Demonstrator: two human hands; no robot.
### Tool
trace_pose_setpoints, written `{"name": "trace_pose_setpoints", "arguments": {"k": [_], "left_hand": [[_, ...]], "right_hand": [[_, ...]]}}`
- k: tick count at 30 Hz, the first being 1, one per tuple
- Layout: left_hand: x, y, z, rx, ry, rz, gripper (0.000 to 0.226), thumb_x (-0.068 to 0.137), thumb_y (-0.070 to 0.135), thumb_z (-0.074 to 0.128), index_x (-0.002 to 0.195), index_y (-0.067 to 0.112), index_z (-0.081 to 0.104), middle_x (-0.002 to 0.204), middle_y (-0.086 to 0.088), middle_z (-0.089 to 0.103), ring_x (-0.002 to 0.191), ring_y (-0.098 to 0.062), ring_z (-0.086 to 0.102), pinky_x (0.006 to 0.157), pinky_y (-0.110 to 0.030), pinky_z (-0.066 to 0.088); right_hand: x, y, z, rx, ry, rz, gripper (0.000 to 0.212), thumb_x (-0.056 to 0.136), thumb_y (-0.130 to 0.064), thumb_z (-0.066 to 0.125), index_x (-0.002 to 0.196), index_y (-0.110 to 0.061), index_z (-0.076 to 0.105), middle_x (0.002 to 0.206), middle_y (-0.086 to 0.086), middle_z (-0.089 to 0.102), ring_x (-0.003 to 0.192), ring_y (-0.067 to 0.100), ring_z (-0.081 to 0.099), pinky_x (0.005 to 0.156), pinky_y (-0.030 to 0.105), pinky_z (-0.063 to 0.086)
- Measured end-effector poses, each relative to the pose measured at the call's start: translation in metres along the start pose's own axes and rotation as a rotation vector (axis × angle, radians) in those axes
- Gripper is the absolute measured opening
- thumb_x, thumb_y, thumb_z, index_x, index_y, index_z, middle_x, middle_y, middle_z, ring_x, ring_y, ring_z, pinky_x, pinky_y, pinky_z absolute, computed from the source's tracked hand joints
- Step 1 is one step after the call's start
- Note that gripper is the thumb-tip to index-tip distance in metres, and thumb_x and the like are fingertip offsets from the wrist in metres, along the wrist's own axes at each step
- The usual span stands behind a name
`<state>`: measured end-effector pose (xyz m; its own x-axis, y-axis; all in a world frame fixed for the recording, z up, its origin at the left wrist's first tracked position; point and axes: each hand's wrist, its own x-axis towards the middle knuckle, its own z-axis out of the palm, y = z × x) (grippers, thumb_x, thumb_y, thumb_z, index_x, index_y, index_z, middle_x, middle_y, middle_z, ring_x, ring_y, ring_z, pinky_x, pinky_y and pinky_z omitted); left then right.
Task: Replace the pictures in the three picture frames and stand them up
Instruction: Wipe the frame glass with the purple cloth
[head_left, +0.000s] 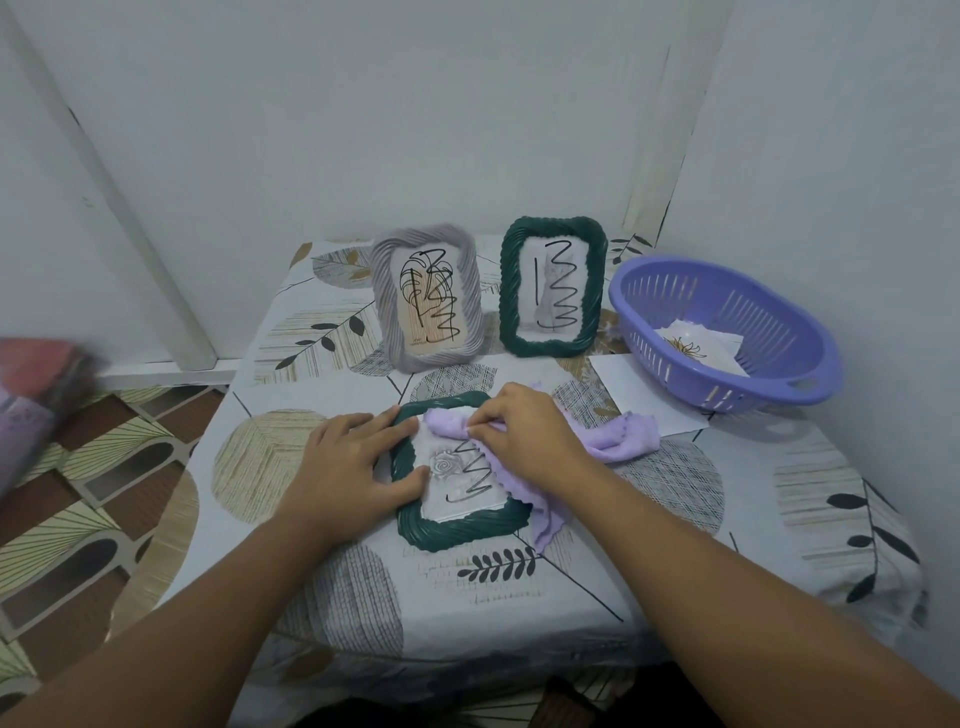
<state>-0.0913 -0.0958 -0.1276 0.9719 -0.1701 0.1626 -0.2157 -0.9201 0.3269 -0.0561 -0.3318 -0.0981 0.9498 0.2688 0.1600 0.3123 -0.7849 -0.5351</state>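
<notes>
Head view: dark green picture frame lies flat at table centre. Left hand, fingers extended, presses its 9 o'clock edge; right hand pinches a lilac cloth on its glass. Grey frame and second green frame stand at 12 o'clock; purple basket at 2 o'clock.

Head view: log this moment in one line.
left hand steadies flat green frame | right hand wipes with purple cloth | two frames upright
</notes>
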Motion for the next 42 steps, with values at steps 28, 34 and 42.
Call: {"name": "trace_pose_setpoints", "arguments": {"k": [28, 34, 42], "left_hand": [[0.000, -0.002, 0.002, 0.009, 0.018, 0.020, 0.078, 0.074, 0.081, 0.041, 0.144, 0.048, 0.051, 0.156, 0.018, 0.042, 0.137, -0.013, 0.037, 0.117, -0.041, 0.021], [0.001, -0.001, 0.003, 0.015, 0.032, 0.021, 0.078, 0.074, 0.080, 0.042, 0.144, 0.045, 0.052, 0.155, 0.016, 0.045, 0.136, -0.015, 0.040, 0.117, -0.043, 0.025], [0.001, -0.001, 0.003, 0.017, 0.024, 0.026, 0.080, 0.074, 0.081, 0.041, 0.144, 0.043, 0.052, 0.156, 0.015, 0.044, 0.137, -0.015, 0.039, 0.117, -0.043, 0.022]], "right_hand": [[-0.006, 0.000, -0.008, 0.068, -0.049, -0.042, 0.013, 0.091, -0.034, 0.074, 0.099, -0.027, 0.081, 0.093, -0.003, 0.061, 0.088, 0.013, 0.058, 0.082, 0.035, 0.050], [-0.005, -0.006, 0.001, 0.051, -0.048, -0.055, 0.013, 0.091, -0.033, 0.074, 0.099, -0.026, 0.081, 0.094, -0.003, 0.060, 0.091, 0.015, 0.060, 0.085, 0.035, 0.050], [-0.003, -0.006, 0.000, 0.034, 0.000, -0.038, 0.013, 0.092, -0.034, 0.072, 0.098, -0.027, 0.081, 0.087, -0.009, 0.053, 0.085, 0.012, 0.055, 0.082, 0.035, 0.050]]}}
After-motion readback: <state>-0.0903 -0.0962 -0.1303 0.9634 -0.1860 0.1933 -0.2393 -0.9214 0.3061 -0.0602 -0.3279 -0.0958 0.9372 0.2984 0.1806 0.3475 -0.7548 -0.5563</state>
